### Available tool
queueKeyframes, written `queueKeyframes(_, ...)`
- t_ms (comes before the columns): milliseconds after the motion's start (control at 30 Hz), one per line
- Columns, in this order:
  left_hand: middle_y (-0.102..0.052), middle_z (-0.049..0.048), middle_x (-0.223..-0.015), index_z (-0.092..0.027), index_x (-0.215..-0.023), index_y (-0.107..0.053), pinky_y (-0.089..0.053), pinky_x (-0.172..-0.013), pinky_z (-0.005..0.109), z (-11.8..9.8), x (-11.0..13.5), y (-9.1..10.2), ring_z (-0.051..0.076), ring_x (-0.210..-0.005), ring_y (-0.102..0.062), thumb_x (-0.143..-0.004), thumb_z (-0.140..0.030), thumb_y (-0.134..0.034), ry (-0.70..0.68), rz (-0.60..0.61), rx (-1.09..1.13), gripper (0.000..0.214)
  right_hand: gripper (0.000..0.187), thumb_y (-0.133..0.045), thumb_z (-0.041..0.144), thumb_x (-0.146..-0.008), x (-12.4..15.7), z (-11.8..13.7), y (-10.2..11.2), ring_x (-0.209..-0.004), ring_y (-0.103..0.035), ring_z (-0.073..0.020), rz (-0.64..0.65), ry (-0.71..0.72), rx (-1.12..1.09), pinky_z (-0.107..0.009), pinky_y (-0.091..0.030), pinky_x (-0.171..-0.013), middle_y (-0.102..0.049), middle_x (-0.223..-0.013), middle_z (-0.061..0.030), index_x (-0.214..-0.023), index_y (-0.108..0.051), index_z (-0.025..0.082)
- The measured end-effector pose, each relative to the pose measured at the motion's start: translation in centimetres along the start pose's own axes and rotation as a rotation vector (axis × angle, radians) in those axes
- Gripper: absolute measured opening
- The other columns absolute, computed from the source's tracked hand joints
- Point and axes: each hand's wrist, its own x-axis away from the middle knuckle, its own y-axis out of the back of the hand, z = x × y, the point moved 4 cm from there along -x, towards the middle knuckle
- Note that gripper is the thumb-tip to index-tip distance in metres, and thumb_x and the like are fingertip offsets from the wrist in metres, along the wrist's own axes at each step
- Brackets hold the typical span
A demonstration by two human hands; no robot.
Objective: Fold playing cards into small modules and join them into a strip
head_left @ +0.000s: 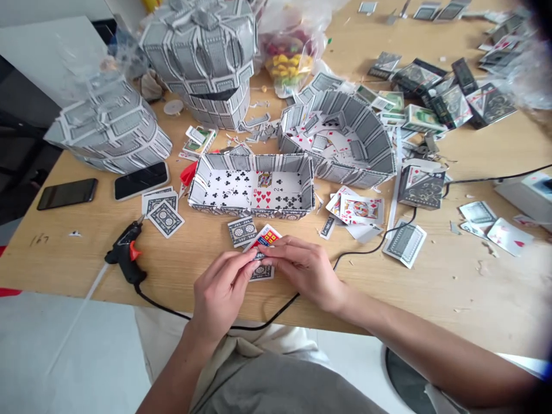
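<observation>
My left hand point(226, 282) and my right hand point(308, 267) meet near the table's front edge, both pinching a small playing card point(259, 254) that looks folded; fingertips cover most of it. Beneath the fingers lie a red, blue and yellow card point(268, 234) and a patterned card back point(263, 272). Just beyond sits a small folded card piece point(242, 231). Farther back stands an open rectangular box made of playing cards point(252, 211), with clubs and hearts faces lining its floor. To the left rests a black glue gun point(128, 253) with an orange trigger.
Card-built baskets point(198, 52) and an oval card tray point(353, 172) stand behind. Two phones point(142, 180) lie at left near loose cards point(166, 218). A black cable point(280, 310) crosses the front. Card packs point(420, 184) and scraps spread over the right.
</observation>
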Motion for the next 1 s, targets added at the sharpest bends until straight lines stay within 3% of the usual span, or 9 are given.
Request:
queueKeyframes(767, -0.081, 0.0041, -0.096, -0.019, -0.11, -0.077, -0.059, -0.083, 0.023, -0.7, -0.1, 0.3, 0.014, -0.085, -0.077, -0.099, -0.012, -0.074, 0.029, 0.001, -0.062, 0.014, 0.025, -0.064, 0.034, -0.108, -0.1, 0.0, 0.1, -0.095, -0.076, -0.02, 0.062, -0.09, -0.018, -0.032, -0.063, -0.086, -0.08, -0.104, -0.0088, -0.12, -0.083, 0.025)
queueKeyframes(1000, -0.073, 0.0036, -0.095, -0.021, -0.107, -0.078, -0.059, -0.081, 0.025, -0.9, -0.3, 0.6, 0.014, -0.085, -0.072, -0.1, -0.017, -0.074, 0.068, -0.027, -0.093, 0.009, 0.023, -0.064, 0.034, -0.108, -0.1, -0.1, 0.2, -0.1, -0.073, -0.0203, 0.032, -0.096, 0.054, -0.033, -0.062, -0.088, -0.072, -0.108, -0.0094, -0.111, -0.084, 0.025)
